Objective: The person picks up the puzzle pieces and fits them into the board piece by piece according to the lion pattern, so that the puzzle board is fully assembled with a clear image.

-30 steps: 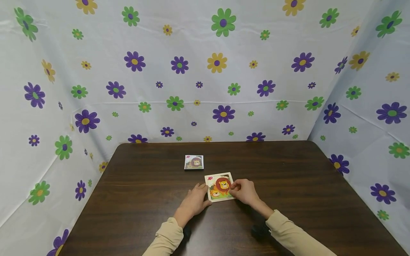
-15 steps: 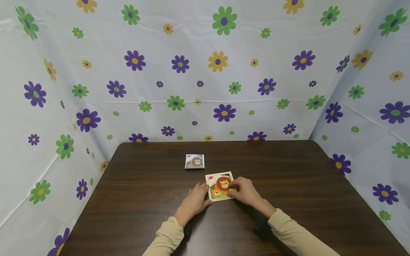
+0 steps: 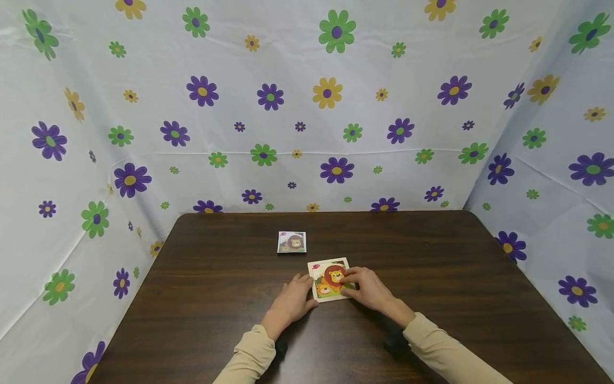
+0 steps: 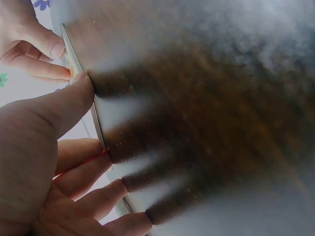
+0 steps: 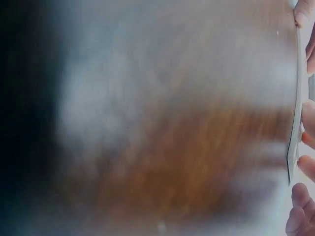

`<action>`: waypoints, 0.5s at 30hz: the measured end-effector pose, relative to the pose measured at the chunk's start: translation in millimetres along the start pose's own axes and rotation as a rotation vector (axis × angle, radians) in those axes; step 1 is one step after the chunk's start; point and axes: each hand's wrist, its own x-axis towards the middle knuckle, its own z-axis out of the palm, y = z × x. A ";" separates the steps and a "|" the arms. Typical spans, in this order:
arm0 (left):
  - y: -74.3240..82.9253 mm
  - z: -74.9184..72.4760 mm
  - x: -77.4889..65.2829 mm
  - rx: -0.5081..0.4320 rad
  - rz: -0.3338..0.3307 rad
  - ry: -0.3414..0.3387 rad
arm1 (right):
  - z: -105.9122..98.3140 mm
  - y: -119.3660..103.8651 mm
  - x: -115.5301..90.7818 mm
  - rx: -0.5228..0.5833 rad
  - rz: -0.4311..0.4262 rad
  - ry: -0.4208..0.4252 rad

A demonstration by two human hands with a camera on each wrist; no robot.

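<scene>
A small square lion puzzle (image 3: 331,280) in a pale frame lies flat on the dark wood table (image 3: 225,290), slightly turned. My left hand (image 3: 290,300) rests at its left side, thumb by the near corner and fingers loosely spread along the frame. In the left wrist view, the left thumb (image 4: 76,101) touches the frame's thin edge (image 4: 100,125). My right hand (image 3: 371,289) reaches over the puzzle's right part, its bent fingertips and thumb apart on the picture, hiding what lies beneath. The right wrist view catches only fingers (image 5: 306,169) by the frame's edge.
Behind the puzzle, a little to the left, lies a square card (image 3: 291,242) with a paler print of the same lion picture. White cloth (image 3: 216,181) with purple, green and yellow flowers hangs behind the table and along both sides.
The right hand's thumb and fingertips, closer together a second ago at the puzzle's right part, are now spread apart on it. The left hand and the puzzle have stayed in place.
</scene>
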 end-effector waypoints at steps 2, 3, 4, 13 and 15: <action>-0.1 0.7 -0.1 0.007 0.000 -0.004 | -0.9 1.5 -0.3 -0.004 -0.016 -0.020; -0.1 1.1 -0.1 0.007 0.001 -0.006 | -1.6 2.7 -0.7 -0.004 -0.024 -0.025; -0.2 1.5 0.0 0.007 0.003 -0.008 | -2.3 4.3 -1.4 -0.009 -0.031 -0.029; -0.9 0.2 -0.6 0.004 0.002 -0.001 | -10.5 15.8 -1.4 -0.043 -0.142 -0.083; -0.8 -0.4 -0.3 0.008 0.001 -0.005 | -11.9 16.2 -0.4 -0.048 -0.149 -0.105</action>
